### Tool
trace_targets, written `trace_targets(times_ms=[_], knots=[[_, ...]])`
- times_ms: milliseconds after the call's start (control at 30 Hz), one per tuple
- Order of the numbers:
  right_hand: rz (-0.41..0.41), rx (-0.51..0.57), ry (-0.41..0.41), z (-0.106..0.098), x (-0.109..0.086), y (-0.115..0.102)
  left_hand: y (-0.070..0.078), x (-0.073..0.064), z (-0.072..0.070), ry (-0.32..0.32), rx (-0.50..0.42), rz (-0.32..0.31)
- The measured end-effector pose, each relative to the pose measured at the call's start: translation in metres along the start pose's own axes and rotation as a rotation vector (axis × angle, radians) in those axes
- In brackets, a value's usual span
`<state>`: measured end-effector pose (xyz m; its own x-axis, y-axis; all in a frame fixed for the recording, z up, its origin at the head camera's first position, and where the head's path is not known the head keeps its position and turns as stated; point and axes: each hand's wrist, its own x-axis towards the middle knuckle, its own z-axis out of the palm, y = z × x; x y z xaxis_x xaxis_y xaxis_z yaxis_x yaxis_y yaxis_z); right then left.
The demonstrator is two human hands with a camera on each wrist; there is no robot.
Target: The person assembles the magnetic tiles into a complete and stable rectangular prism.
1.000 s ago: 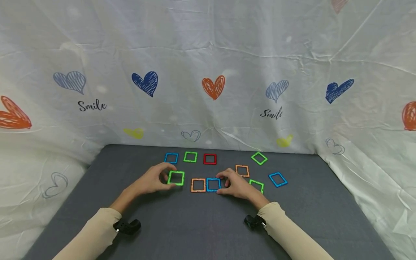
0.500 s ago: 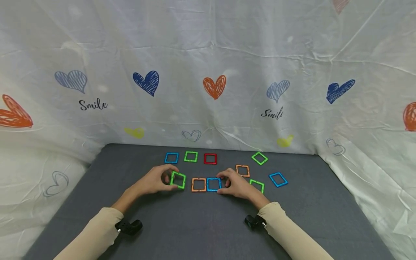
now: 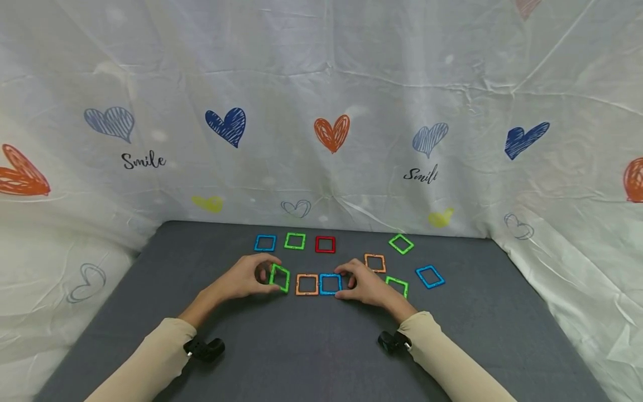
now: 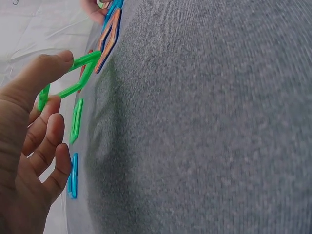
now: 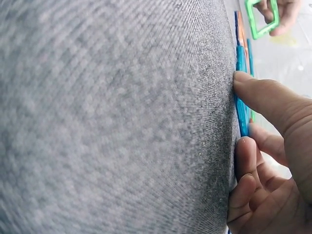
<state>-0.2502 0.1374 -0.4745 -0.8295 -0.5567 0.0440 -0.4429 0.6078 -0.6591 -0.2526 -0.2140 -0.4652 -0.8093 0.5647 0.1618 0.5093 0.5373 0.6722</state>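
Note:
My left hand (image 3: 245, 277) pinches a green square frame tile (image 3: 288, 281) between thumb and fingers. It is held up off the table and tilted, as the left wrist view shows. Just to its right an orange square frame tile (image 3: 307, 293) lies flat, side by side with a blue square frame tile (image 3: 329, 293). With thumb on the near edge and a finger on the far one, my right hand (image 3: 370, 286) holds the blue tile against the table. Seen from the right wrist, the blue tile (image 5: 241, 92) lies flat on the cloth.
At the back of the grey table (image 3: 311, 346) lie a blue tile (image 3: 265, 249), a green tile (image 3: 294, 248) and a red tile (image 3: 325, 252). Beyond the right hand are another orange tile (image 3: 375, 271), a tilted blue tile (image 3: 430, 277) and green tiles. A heart-printed white curtain (image 3: 281, 167) surrounds the table.
The left hand has moved slightly right, bringing the green tile closer to the orange one and turning it to a steeper tilt. The right hand and the blue tile stay in place.

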Motion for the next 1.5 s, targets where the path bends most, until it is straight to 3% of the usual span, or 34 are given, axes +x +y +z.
trace_targets(times_ms=[933,1500], knots=[[0.004,0.007,0.001,0.003,0.002,-0.001,0.0,0.011,0.007,-0.034,0.037,0.012],[-0.003,0.003,0.007,0.0,0.002,-0.002,0.006,0.019,0.013,-0.024,0.015,0.044]])
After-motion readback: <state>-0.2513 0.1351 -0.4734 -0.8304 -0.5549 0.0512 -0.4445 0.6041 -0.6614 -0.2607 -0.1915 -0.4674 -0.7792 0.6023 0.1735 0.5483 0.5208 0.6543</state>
